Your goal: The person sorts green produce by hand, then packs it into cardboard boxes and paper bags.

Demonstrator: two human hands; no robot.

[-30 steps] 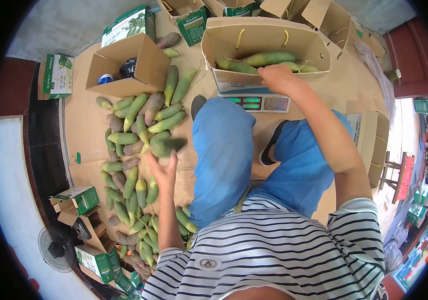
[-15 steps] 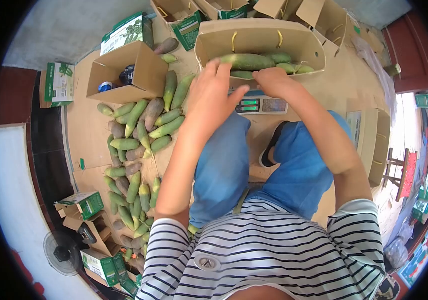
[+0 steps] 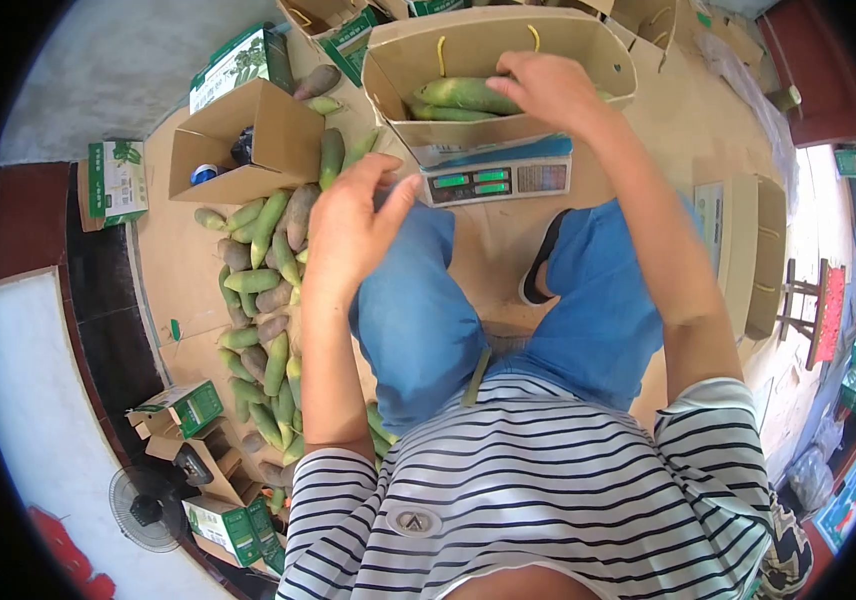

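Far left: white-and-green printed carton (image 3: 118,187), upright by the wall. Below it, a round grille fan (image 3: 148,510). Next, an open cardboard box (image 3: 288,135) holding a dark bag (image 3: 243,146) and a blue-capped item (too small to identify). Beneath that box, a heap of green radishes (image 3: 270,277), some brownish, lying loose on the cardboard flooring.

Left hand (image 3: 353,220): between heap and scale, above the left knee; thumb and fingers spread, holding nothing visible.

Digital scale (image 3: 540,180): lit green displays, in front of the knees. Over its rear edge, a tall open carton (image 3: 508,132) with two yellow rope handles; inside, several packed radishes (image 3: 468,94) lying lengthwise.

Right hand (image 3: 553,92): over that carton's near edge, thumb parted from the fingers; contact with the radish below cannot be told.

Far right: a pale-brown carton (image 3: 766,255), on its side; then a red-topped stool (image 3: 830,312).
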